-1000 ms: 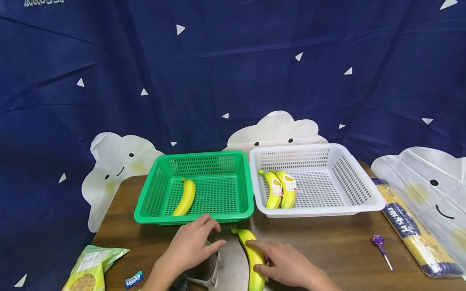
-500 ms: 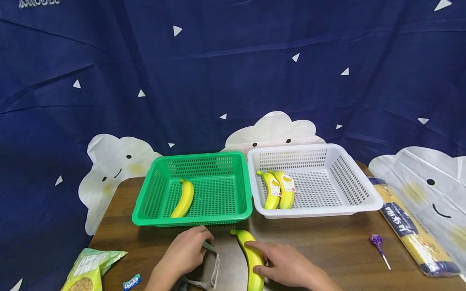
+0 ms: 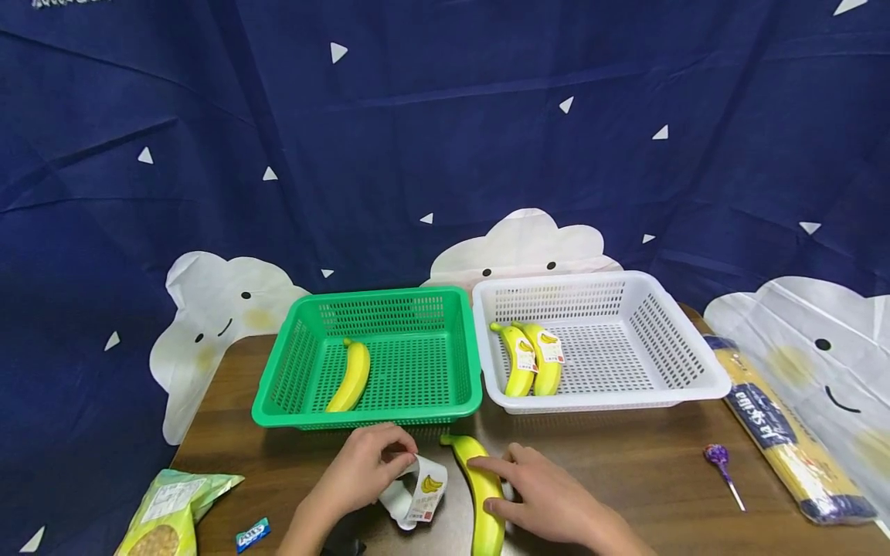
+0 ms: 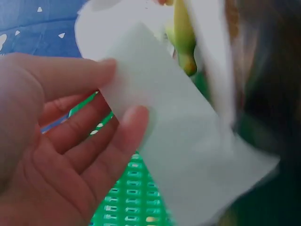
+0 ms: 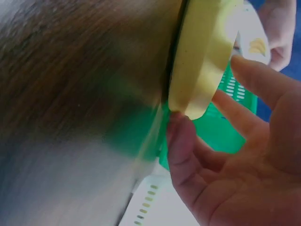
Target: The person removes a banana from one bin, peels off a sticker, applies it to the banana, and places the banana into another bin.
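My left hand (image 3: 365, 469) pinches the edge of a paper strip of labels (image 3: 431, 486), white with a banana picture on its front. In the left wrist view the plain back of the label strip (image 4: 164, 122) shows by the thumb and a finger. A yellow banana (image 3: 483, 498), with no label showing, lies on the table before the baskets. My right hand (image 3: 549, 494) holds this banana from its right side, index finger on top and thumb lower down. The right wrist view shows the banana (image 5: 200, 56) close up beside the right hand (image 5: 235, 155).
The green basket (image 3: 459, 413) has one unlabelled banana (image 3: 353, 376) in it. Beside it, the white basket (image 3: 667, 399) has two labelled bananas (image 3: 547, 363). A snack bag (image 3: 170, 510) and small blue packet (image 3: 253, 534) lie left; a lollipop (image 3: 716, 455) and pasta pack (image 3: 786, 432) lie right.
My left hand has reached down to the label strip, taken hold of it and turned it so the printed banana shows. The right hand has stayed at the banana.
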